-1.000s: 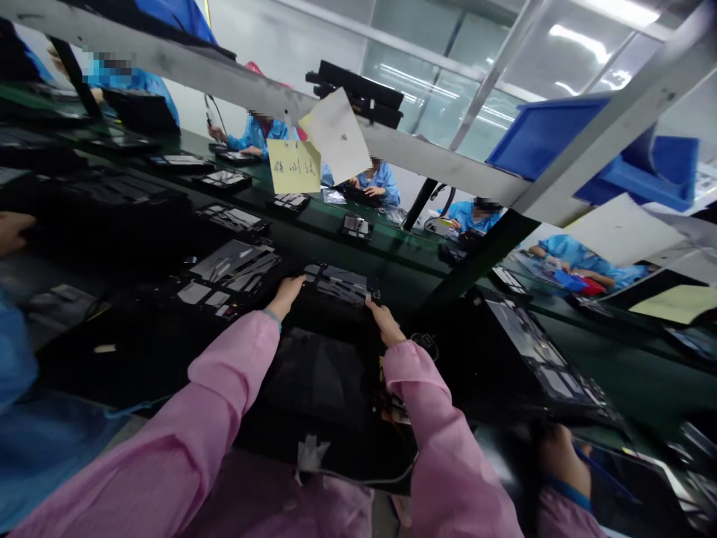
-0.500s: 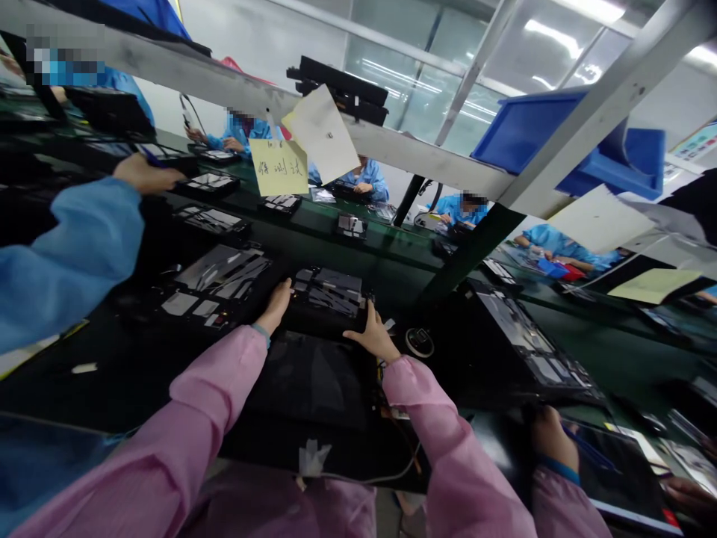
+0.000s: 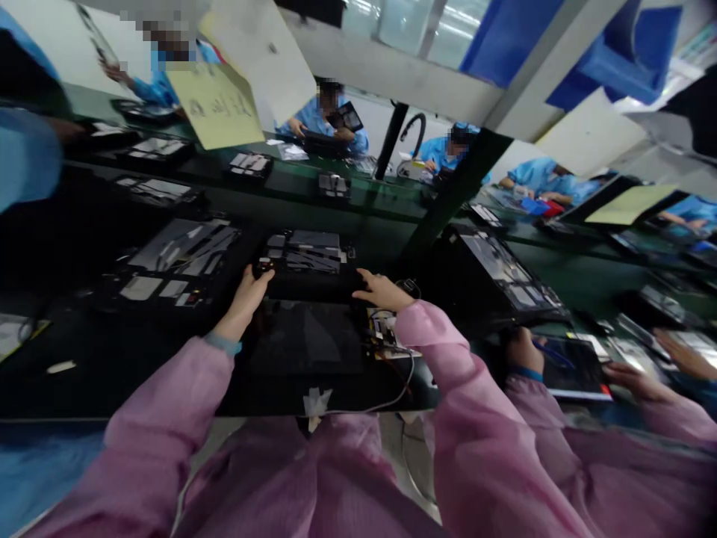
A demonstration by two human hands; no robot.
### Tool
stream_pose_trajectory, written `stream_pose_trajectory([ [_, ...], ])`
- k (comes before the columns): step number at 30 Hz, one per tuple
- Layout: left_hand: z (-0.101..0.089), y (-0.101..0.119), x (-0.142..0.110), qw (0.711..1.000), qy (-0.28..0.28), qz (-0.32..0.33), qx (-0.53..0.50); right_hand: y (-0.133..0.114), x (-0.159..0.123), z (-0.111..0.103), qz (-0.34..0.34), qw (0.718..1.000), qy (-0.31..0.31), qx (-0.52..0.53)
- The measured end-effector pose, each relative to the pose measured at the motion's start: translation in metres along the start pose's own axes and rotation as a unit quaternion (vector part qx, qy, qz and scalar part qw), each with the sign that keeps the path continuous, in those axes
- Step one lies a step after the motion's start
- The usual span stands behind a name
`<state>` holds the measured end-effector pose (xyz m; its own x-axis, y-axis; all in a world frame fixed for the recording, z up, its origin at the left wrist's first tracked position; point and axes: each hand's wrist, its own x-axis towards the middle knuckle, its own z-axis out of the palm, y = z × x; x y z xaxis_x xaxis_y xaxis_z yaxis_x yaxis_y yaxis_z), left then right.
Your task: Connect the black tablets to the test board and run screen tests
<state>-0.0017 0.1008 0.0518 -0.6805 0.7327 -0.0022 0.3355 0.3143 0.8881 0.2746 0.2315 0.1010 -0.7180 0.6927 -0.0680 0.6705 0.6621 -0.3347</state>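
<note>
While people [image 3: 309,118] work opposite, dark panels [image 3: 314,252] line the green bench [image 3: 597,273].

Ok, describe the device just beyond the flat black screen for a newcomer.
Start at the dark bench, then the flat black screen in front of the wearer. Just beyond it lies a dark device with grey strips on top. Unlike the left neighbour and the right neighbour, it sits between the wearer's left hand and right hand.

Dim bench [image 3: 123,377], brighter beyond; blurred edges
</note>
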Motion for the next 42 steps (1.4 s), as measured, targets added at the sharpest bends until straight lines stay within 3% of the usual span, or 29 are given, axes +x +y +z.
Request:
stream_pose_trajectory([
  [1,-0.004,0.001,-0.020,1.000,-0.013,0.011,0.010,0.007,-0.018,-0.007,-0.019,0.999,0.024,0.018],
  [2,-0.006,0.003,-0.040,0.995,-0.039,0.076,0.042,0.013,-0.039,-0.010,-0.030,0.997,0.057,0.033],
  [5,0.007,0.018,-0.099,0.926,-0.169,0.317,0.116,0.021,-0.106,0.005,-0.019,0.987,0.146,0.068],
  [8,0.048,0.044,-0.132,0.838,-0.282,0.422,0.201,0.021,-0.159,0.046,0.049,0.970,0.222,0.085],
  [11,0.101,0.070,-0.134,0.762,-0.338,0.469,0.292,0.017,-0.186,0.085,0.098,0.952,0.280,0.075],
  [13,0.131,0.081,-0.129,0.735,-0.351,0.482,0.323,0.013,-0.192,0.104,0.085,0.957,0.273,0.049],
  [16,0.158,0.086,-0.124,0.721,-0.367,0.489,0.327,0.006,-0.190,0.118,0.074,0.965,0.251,0.003],
  [19,0.164,0.083,-0.123,0.716,-0.380,0.490,0.321,0.002,-0.189,0.117,0.088,0.964,0.249,-0.006],
  [25,0.143,0.064,-0.109,0.762,-0.349,0.475,0.270,0.013,-0.189,0.084,0.097,0.963,0.251,0.012],
  [29,0.126,0.055,-0.106,0.748,-0.340,0.463,0.333,0.023,-0.171,0.071,0.066,0.966,0.246,0.035],
  [34,0.123,0.060,-0.115,0.718,-0.325,0.457,0.413,0.028,-0.139,0.081,0.008,0.981,0.184,0.063],
  [42,0.127,0.058,-0.113,0.717,-0.332,0.459,0.406,0.032,-0.127,0.094,0.009,0.981,0.171,0.089],
])
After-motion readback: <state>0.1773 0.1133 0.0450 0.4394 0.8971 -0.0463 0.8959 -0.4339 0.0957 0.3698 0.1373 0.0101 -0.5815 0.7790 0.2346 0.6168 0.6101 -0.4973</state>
